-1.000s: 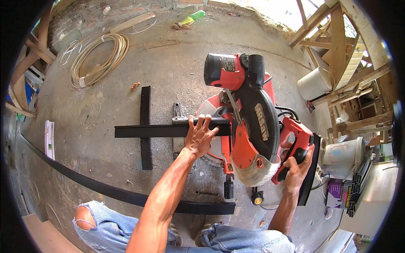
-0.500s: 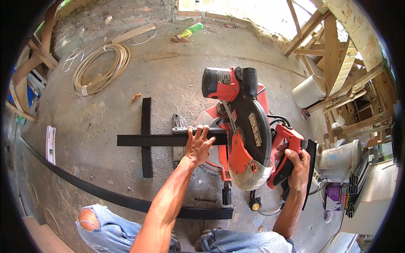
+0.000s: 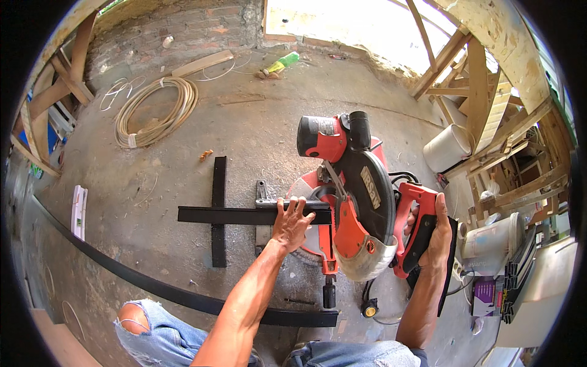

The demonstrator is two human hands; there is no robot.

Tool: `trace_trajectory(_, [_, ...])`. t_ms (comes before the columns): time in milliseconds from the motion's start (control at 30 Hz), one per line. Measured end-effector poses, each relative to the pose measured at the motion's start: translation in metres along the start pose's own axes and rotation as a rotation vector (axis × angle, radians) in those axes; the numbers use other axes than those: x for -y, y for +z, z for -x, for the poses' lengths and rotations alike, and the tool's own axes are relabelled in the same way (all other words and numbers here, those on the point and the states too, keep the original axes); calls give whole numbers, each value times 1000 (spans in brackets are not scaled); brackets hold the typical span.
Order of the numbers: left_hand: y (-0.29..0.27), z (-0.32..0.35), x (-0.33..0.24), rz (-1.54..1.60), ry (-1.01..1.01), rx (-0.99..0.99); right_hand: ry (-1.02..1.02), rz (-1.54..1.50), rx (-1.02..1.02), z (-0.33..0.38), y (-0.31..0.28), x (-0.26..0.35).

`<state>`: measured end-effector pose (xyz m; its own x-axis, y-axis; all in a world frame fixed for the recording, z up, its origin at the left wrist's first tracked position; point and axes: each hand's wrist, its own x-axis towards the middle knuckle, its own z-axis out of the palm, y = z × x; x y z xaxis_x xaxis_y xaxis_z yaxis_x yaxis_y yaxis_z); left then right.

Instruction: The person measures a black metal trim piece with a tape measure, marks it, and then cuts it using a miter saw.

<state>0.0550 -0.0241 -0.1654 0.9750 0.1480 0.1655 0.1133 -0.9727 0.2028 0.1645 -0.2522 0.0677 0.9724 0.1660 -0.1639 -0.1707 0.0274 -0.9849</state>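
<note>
A red and black miter saw [image 3: 371, 196] stands on the floor in front of me, its round blade cover facing up. My left hand [image 3: 292, 225] is closed over a black bar [image 3: 229, 215], holding it against the saw's grey metal fence near the blade. The bar's left end sticks out across a second black strip [image 3: 219, 248] lying on the floor. My right hand [image 3: 435, 235] wraps round the saw's red and black handle [image 3: 416, 229], with fingers through the loop and the thumb on the outer side. The cutting edge is mostly hidden by the orange and clear guard [image 3: 361, 254].
A long black strip [image 3: 165, 286] lies between my legs and the saw. Coiled hose [image 3: 189, 101], a green bottle [image 3: 284, 62] and a white-purple piece [image 3: 79, 211] lie farther off. White buckets [image 3: 449, 148], timber [image 3: 480, 92] and a purple box [image 3: 486, 293] stand right.
My right hand has shifted its grip on the handle, the thumb now upright along the outer side. My left hand stays on the bar. The whole view has moved slightly.
</note>
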Motion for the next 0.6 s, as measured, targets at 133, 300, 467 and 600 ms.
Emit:
trace_trajectory(133, [0, -2, -2, -1, -1, 5, 35, 19, 26, -5, -9, -2])
trace_trajectory(300, [-2, 1, -2, 50, 1, -26, -17, 84, -31, -2, -5, -9])
trace_trajectory(467, [0, 1, -2, 43, -5, -31, -37, 46, -10, -1, -11, -18])
trace_trajectory(600, [2, 1, -2, 2, 3, -17, -37, 47, 22, -1, -17, -21])
